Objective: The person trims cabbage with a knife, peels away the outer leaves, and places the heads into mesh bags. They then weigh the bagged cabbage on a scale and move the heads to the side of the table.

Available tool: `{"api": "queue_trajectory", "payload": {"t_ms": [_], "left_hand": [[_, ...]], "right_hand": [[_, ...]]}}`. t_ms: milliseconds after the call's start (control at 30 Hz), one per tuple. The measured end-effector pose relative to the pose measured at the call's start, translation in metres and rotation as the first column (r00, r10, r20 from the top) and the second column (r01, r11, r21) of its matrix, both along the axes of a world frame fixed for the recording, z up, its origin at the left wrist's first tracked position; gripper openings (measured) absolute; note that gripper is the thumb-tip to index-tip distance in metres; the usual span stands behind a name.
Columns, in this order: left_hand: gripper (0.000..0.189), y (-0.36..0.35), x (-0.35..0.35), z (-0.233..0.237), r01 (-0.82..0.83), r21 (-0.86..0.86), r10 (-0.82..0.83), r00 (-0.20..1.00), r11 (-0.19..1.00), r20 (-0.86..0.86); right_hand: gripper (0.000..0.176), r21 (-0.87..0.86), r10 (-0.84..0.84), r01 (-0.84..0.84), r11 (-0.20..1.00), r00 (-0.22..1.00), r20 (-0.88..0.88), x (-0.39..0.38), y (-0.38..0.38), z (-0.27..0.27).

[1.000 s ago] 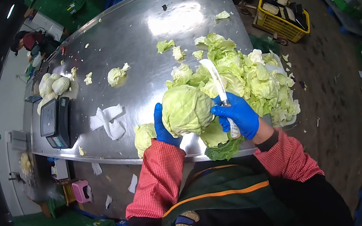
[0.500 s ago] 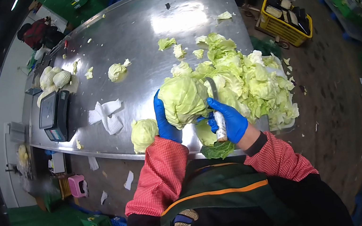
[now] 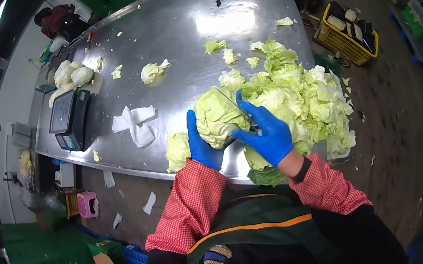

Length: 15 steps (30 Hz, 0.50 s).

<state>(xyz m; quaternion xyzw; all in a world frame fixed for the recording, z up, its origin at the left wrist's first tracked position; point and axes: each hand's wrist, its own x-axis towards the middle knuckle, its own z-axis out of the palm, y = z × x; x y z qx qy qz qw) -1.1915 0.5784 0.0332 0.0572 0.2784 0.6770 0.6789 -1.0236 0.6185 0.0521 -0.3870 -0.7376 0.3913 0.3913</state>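
Observation:
My left hand (image 3: 204, 145), in a blue glove, is wrapped round the left and lower side of a pale green cabbage (image 3: 215, 115) above the steel table's front edge. My right hand (image 3: 270, 134), also blue-gloved, is at the cabbage's right side, closed on a knife. The knife's thin blade (image 3: 228, 97) lies against the upper right of the cabbage, and its handle is hidden by the hand. A second cabbage (image 3: 177, 152) rests on the table left of my left hand. Loose cabbage leaves (image 3: 301, 100) are heaped to the right.
On the steel table (image 3: 161, 34) are a scale (image 3: 70, 119), white gloves (image 3: 135, 123), a small cabbage (image 3: 151, 73) and net-wrapped produce (image 3: 68, 76). A yellow crate (image 3: 344, 40) stands beyond the right edge. Another person (image 3: 60, 23) is at the far left.
My right hand has turned and moved against the cabbage, tilting the blade onto its upper right. The knife handle, visible before, is now hidden. The view has shifted slightly.

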Motion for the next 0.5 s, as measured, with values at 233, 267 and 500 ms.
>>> {"api": "queue_trajectory", "payload": {"t_ms": [233, 267, 500], "left_hand": [[0.066, -0.006, -0.043, 0.007, 0.04, -0.074, -0.042, 0.999, 0.996, -0.017], [0.066, -0.007, -0.052, 0.006, 0.062, -0.058, -0.062, 0.998, 0.996, 0.008], [0.06, -0.022, -0.11, 0.012, 0.103, 0.066, -0.11, 0.988, 0.993, 0.108]], "right_hand": [[0.031, 0.382, -0.06, 0.049, 0.923, 0.998, 0.018, -0.041, 0.008, 0.003], [0.03, 0.333, -0.063, 0.067, 0.941, 0.998, -0.021, -0.047, 0.009, 0.005], [0.052, -0.53, -0.322, 0.089, 0.843, 0.873, -0.366, -0.077, 0.043, 0.019]]}}
